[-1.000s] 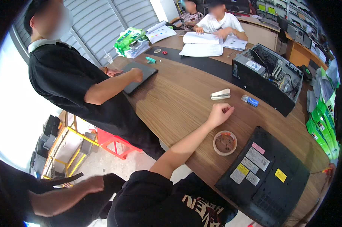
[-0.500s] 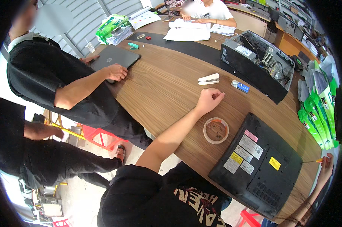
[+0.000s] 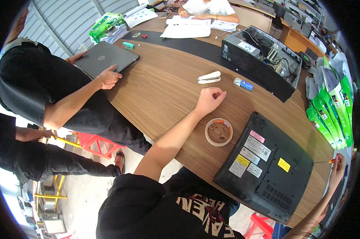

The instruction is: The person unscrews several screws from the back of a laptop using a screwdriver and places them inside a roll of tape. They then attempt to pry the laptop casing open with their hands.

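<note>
A black laptop [image 3: 235,151] lies upside down on the table, its underside bearing several white, yellow and pink labels. To its left sits a round, shallow clear tub [image 3: 219,132] with small dark bits inside, probably screws. My left hand [image 3: 210,100] rests on the wood just beyond the tub, fingers curled in a loose fist with no object showing. At the far right, past the laptop's side, my right hand [image 3: 337,169] grips a screwdriver [image 3: 332,161] with an orange-yellow handle. Its thin shaft points left toward the laptop's edge; whether the tip touches is unclear.
A white stapler [image 3: 209,77] and a small blue-and-white box [image 3: 243,84] lie beyond my left hand. An opened computer case [image 3: 263,63] stands farther back. Green packages [image 3: 331,111] line the right side. A person at left holds a grey laptop [image 3: 108,59]; another sits opposite with papers [image 3: 186,30].
The view has shifted slightly, moving the scene left and up. The person at left has moved the grey laptop a little toward themselves. My hands keep about the same places and holds.
</note>
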A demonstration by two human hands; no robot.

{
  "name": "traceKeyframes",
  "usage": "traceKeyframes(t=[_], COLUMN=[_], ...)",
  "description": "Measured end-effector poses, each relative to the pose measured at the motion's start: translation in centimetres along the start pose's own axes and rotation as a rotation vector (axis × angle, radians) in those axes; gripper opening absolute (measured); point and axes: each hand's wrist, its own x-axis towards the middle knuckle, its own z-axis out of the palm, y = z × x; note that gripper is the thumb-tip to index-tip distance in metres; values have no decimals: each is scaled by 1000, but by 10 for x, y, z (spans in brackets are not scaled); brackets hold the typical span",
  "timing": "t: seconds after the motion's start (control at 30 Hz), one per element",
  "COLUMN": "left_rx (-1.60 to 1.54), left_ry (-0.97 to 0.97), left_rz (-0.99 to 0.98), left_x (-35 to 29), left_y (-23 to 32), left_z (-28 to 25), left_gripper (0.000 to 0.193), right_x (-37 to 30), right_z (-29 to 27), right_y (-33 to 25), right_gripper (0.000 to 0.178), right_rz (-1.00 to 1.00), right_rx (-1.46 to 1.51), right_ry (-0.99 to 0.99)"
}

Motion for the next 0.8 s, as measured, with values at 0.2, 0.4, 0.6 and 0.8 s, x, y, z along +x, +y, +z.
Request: traceKeyframes(t=[0.2,0.4,0.6,0.8], left_rx=[15,-12,24,-20], left_ry=[-6,-14,-32,-10], left_rz=[-13,8,-14,-19], left_x=[-1,1,-1,-1], left_y=[6,1,2,0], left_z=[-6,1,-2,-2], left_gripper=[21,20,19,21], right_x=[3,-9,-13,-19], right_z=[21,4,5,25], right_y=[-8,32,-21,-36], right_gripper=[25,22,28,29], right_rz=[-9,142,195,174], right_rx=[92,166,258,451], right_ry=[216,169,138,156])
